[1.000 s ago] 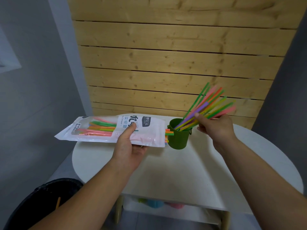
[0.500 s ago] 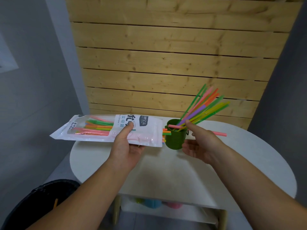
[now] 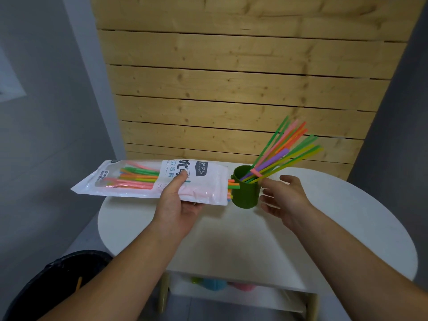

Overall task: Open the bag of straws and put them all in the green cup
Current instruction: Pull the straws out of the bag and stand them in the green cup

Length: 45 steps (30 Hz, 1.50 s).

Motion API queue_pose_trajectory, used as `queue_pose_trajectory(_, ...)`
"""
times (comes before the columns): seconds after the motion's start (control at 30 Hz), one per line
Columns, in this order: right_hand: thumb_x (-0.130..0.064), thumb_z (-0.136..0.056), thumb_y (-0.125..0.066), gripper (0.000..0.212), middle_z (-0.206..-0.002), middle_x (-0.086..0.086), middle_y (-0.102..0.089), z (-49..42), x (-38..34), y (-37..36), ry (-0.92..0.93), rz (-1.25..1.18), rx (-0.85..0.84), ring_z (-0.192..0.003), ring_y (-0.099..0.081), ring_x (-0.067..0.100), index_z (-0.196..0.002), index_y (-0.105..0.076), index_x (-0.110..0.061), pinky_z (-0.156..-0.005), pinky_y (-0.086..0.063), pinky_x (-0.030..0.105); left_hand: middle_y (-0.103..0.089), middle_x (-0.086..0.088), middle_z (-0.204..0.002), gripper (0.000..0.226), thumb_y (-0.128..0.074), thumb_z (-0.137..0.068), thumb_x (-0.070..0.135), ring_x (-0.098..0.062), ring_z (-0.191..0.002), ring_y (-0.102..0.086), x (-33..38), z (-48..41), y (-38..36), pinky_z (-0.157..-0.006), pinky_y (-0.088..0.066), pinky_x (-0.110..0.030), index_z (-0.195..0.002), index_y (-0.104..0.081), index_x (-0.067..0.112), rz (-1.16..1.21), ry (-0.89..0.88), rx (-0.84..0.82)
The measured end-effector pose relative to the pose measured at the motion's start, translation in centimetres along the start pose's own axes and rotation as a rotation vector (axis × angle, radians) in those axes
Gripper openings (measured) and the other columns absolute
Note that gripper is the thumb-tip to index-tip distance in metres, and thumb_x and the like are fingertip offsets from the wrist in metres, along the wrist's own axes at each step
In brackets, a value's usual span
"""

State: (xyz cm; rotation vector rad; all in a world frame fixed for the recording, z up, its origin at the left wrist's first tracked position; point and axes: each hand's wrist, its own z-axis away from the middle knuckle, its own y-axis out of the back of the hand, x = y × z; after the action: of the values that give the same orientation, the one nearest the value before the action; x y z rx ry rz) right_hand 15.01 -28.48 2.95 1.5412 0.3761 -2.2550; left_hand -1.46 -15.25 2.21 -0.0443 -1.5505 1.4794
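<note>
The green cup stands on the round white table, holding several coloured straws that fan up and to the right. My left hand holds the white straw bag level above the table, its open mouth touching the cup's left side; several straw ends stick out of it. More straws show through the bag's clear window. Just right of the cup, my right hand is open and holds nothing, its fingertips close to the cup's wall.
A black bin stands on the floor at lower left. A shelf under the table carries green, blue and pink items. A wooden slat wall rises right behind the table.
My right hand let go of the bunch of straws into the cup and dropped beside it. A pink straw that lay across the rim now leans in the cup. The bag stays put.
</note>
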Motion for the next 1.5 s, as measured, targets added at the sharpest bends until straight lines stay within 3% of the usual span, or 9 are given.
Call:
queue_pose_trajectory(0.13, 0.008, -0.083, -0.060, 0.085, -0.120, 0.015, -0.063, -0.8, 0.3, 0.6, 0.040, 0.161, -0.064, -0.078, -0.062, 0.025, -0.152, -0.029, -0.031, -0.072, -0.056, 0.040, -0.080, -0.006, -0.104, 0.022, -0.067, -0.093, 0.010, -0.021, -0.088, -0.078, 0.0, 0.1, 0.0, -0.085, -0.060, -0.048, -0.113, -0.066, 0.020, 0.003, 0.004, 0.014)
queue_pose_trajectory(0.27, -0.008, -0.086, -0.072, 0.063, -0.124, 0.014, -0.061, -2.1, 1.0, 1.1, 0.205, 0.482, -0.037, -0.093, -0.061, 0.028, -0.144, -0.049, -0.021, -0.070, -0.057, 0.039, -0.080, -0.005, -0.101, 0.021, -0.066, -0.094, 0.010, -0.021, -0.086, -0.078, -0.1, 0.1, 0.0, -0.080, -0.061, -0.045, -0.112, -0.066, 0.020, -0.005, 0.002, 0.013)
queue_pose_trajectory(0.43, -0.032, -0.090, -0.071, 0.026, -0.073, -0.010, -0.055, -3.2, 1.3, 1.8, 0.494, 0.709, 0.100, -0.074, -0.053, 0.018, -0.110, -0.075, -0.015, -0.068, -0.038, 0.027, -0.081, -0.005, -0.096, 0.017, -0.066, -0.094, 0.010, -0.021, -0.082, -0.078, -0.2, 0.1, -0.1, -0.080, -0.061, -0.045, -0.108, -0.066, 0.020, -0.010, 0.007, 0.018)
queue_pose_trajectory(0.6, -0.032, -0.090, -0.070, 0.022, -0.087, 0.003, -0.064, -2.9, 0.8, 2.1, 0.609, 0.763, 0.133, -0.085, -0.056, 0.019, -0.099, -0.078, -0.014, -0.069, -0.036, 0.029, -0.081, -0.004, -0.095, 0.015, -0.064, -0.095, 0.010, -0.020, -0.082, -0.078, -0.3, 0.1, -0.1, -0.081, -0.060, -0.044, -0.106, -0.066, 0.020, -0.024, 0.007, 0.009)
queue_pose_trajectory(0.83, -0.028, -0.090, -0.070, 0.023, -0.077, 0.007, -0.065, -1.4, -0.2, 3.9, 0.608, 0.722, 0.166, -0.077, -0.058, 0.027, -0.079, -0.069, -0.008, -0.064, -0.042, 0.031, -0.081, -0.004, -0.096, 0.015, -0.064, -0.095, 0.011, -0.020, -0.083, -0.078, -0.1, 0.3, -0.1, -0.076, -0.063, -0.043, -0.107, -0.067, 0.020, -0.025, 0.003, -0.011)
queue_pose_trajectory(0.93, -0.025, -0.092, -0.064, 0.025, -0.077, 0.013, -0.065, -0.7, 0.0, 4.7, 0.574, 0.769, 0.198, -0.075, -0.059, 0.031, -0.081, -0.062, -0.002, -0.064, -0.044, 0.036, -0.081, -0.004, -0.094, 0.015, -0.065, -0.095, 0.010, -0.020, -0.084, -0.078, -0.1, 0.6, -0.4, -0.086, -0.060, -0.047, -0.105, -0.066, 0.020, -0.005, -0.001, 0.001)
queue_pose_trajectory(1.03, -0.017, -0.091, -0.061, 0.017, -0.077, 0.017, -0.068, -0.1, 0.1, 5.2, 0.447, 0.604, 0.124, -0.066, -0.066, 0.030, -0.088, -0.061, 0.000, -0.062, -0.056, 0.042, -0.081, -0.006, -0.099, 0.018, -0.067, -0.093, 0.009, -0.023, -0.094, -0.076, -0.1, 0.7, -0.6, -0.091, -0.057, -0.051, -0.107, -0.066, 0.021, 0.018, 0.008, 0.011)
queue_pose_trajectory(1.3, -0.001, -0.094, -0.060, 0.006, -0.078, 0.016, -0.066, 1.6, -1.3, 3.7, 0.281, -0.077, -0.056, -0.067, -0.068, 0.023, -0.090, -0.062, 0.003, -0.063, -0.061, 0.031, -0.080, -0.005, -0.105, 0.024, -0.067, -0.093, 0.010, -0.021, -0.091, -0.078, 0.1, 0.5, -0.2, -0.079, -0.062, -0.044, -0.114, -0.067, 0.020, 0.029, 0.028, -0.014)
queue_pose_trajectory(1.5, -0.001, -0.093, -0.064, 0.006, -0.078, 0.014, -0.067, 0.7, -1.4, 2.5, 0.486, -0.199, 0.068, -0.070, -0.070, 0.021, -0.087, -0.063, -0.001, -0.070, -0.061, 0.028, -0.080, -0.006, -0.106, 0.024, -0.067, -0.092, 0.010, -0.022, -0.090, -0.078, 0.1, 0.4, -0.2, -0.088, -0.059, -0.048, -0.114, -0.067, 0.020, 0.041, 0.016, -0.010)
